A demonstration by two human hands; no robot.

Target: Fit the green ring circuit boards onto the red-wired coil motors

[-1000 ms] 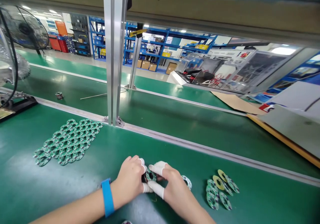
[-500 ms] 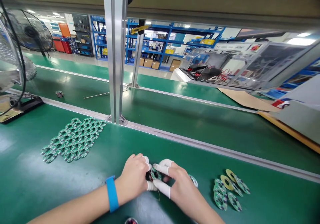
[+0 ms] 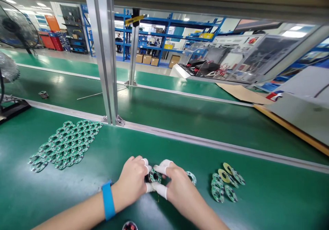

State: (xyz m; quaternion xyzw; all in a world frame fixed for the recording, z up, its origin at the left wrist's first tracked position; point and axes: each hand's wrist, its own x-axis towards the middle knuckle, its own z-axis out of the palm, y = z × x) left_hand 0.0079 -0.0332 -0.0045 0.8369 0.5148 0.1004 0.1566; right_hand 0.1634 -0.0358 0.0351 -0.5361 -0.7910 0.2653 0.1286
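Observation:
In front of me, my left hand (image 3: 132,178), with white finger cots and a blue wristband (image 3: 108,201), is closed round a small wound coil part (image 3: 147,178), mostly hidden by the fingers. A green ring-shaped circuit board (image 3: 152,174) faces right against that part's end. My right hand (image 3: 178,183), also in white finger cots, pinches the board by its upper and lower edges. A thin wire hangs below the fingers. Partly behind my right hand lies another ring board (image 3: 192,177). A similar part with reddish windings (image 3: 130,226) stands at the bottom edge.
Many ring boards (image 3: 69,141) lie in rows on the green table at left. Several loose boards (image 3: 218,190) and yellow rings (image 3: 224,176) lie at right. An aluminium post (image 3: 104,59) rises from a rail (image 3: 167,136) across the table. One small coil part (image 3: 43,94) lies beyond it.
The whole view has shifted, so the scene sits further left and slightly higher. Both hands keep hold of the coil part and ring board, with little visible change in grip.

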